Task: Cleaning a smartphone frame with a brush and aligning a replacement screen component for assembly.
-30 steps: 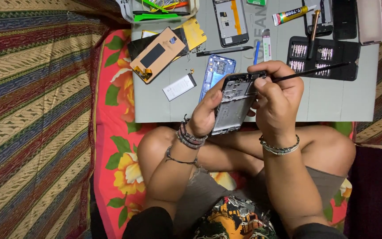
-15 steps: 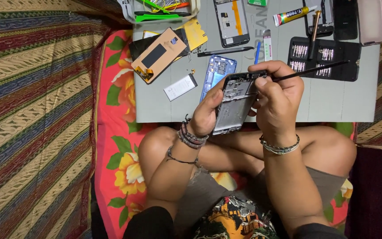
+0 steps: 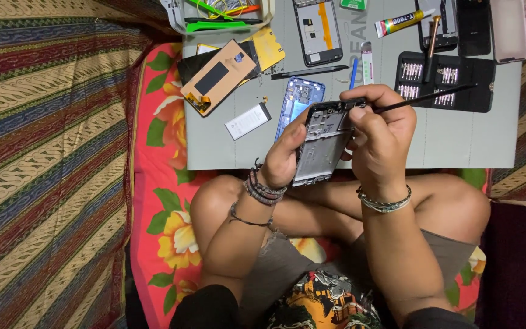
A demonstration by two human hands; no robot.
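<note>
Phone frame [image 3: 322, 141] over grey surface [image 3: 458, 140], long axis 1 to 7 o'clock. Left hand [image 3: 284, 155] clamps its 9 o'clock edge. Right hand [image 3: 380, 137] at 3 o'clock, grip pinching black tool [image 3: 424, 97], tip at frame's top corner.

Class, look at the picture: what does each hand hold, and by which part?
The left hand grips the opened phone frame along its left edge. The right hand pinches the thin black tool near its working end.
</note>
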